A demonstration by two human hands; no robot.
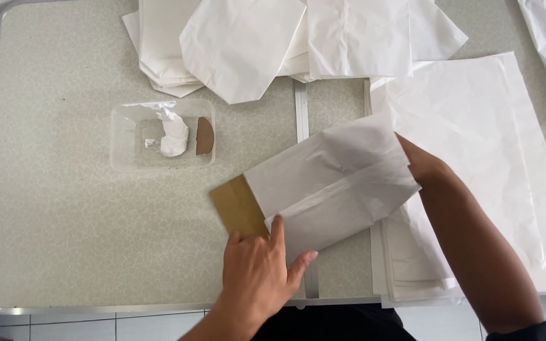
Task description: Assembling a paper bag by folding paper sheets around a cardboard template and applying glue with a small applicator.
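- In the middle of the frame lies a white paper bag [333, 183], tilted, with a brown card [238, 206] sticking out from under its lower-left end.
- The left hand [259, 271], at the lower centre, presses down flat with fingers spread, thumb on the card and fingertips on the bag's lower edge; it pins them rather than clutching.
- The right hand [421, 165] comes in from the lower right and goes into the bag's open end; its fingers are hidden by the paper, so I cannot tell whether they are closed or loose.
- Under that forearm, on the right of the frame, sits a stack of white paper sheets [475, 151].
- Across the top lies a heap of folded white bags [248, 44].
- At centre left of the bench [64, 208] stands a clear plastic tub [162, 134] holding white paste and a small brown scrap.
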